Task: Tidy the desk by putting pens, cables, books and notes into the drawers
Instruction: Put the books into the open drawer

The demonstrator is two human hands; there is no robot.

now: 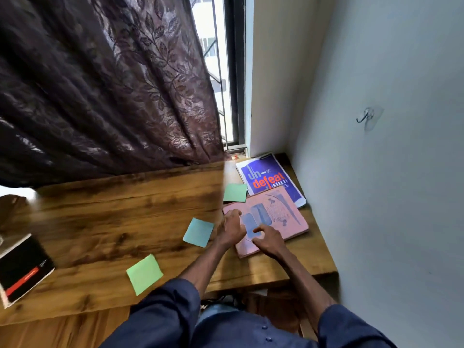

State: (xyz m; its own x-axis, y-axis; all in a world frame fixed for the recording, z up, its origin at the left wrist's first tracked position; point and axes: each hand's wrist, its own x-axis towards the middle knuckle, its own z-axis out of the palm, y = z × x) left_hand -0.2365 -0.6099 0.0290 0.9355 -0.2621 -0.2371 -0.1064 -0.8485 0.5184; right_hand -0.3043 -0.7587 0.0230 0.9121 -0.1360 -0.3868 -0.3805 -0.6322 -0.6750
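Observation:
A pink book (288, 222) lies on the wooden desk (100, 222) near the right wall. My left hand (232, 228) is curled round its left edge. My right hand (268, 239) holds its near edge, with the thumb lying on the cover. A blue book (272, 179) titled "Undefeat" lies behind it, partly under it. Three sticky notes lie loose on the desk: a green note (235, 192) beside the pink book's far corner, a blue note (198, 232) left of my left hand, and a green note (145, 273) nearer the front edge.
A black book with a red stripe (23, 268) sits at the desk's left front. A dark patterned curtain (100, 84) hangs over the desk's back edge. The white wall (389, 197) with a hook (365, 116) bounds the right side.

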